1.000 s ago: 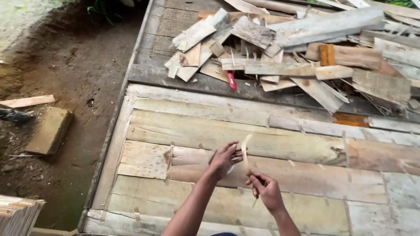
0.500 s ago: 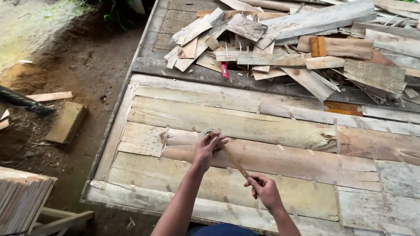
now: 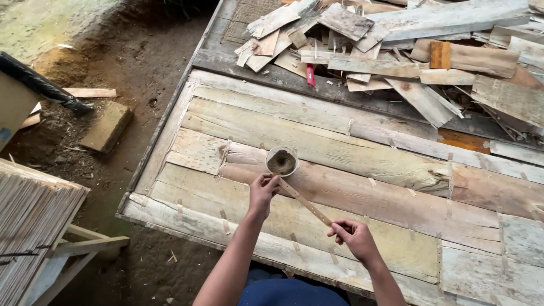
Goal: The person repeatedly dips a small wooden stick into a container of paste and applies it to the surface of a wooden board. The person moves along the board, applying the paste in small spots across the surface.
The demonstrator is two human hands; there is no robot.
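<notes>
A roll of brown paper tape (image 3: 281,161) stands on edge on a sheet of joined wood veneer pieces (image 3: 351,153). My left hand (image 3: 263,192) holds the roll from below. A strip of tape (image 3: 306,203) runs from the roll down and right to my right hand (image 3: 354,237), which pinches its free end. Both hands are over the near middle of the veneer sheet. Short bits of tape bridge the seams between the veneer pieces.
A heap of loose veneer scraps (image 3: 408,51) covers the far end of the work platform (image 3: 226,56). A stack of thin sheets (image 3: 34,226) sits on a frame at the near left. Bare dirt ground with a wooden block (image 3: 106,127) lies to the left.
The roll has come into view upright in my left hand, further up the sheet. The strip between my hands has grown longer. The camera has come closer.
</notes>
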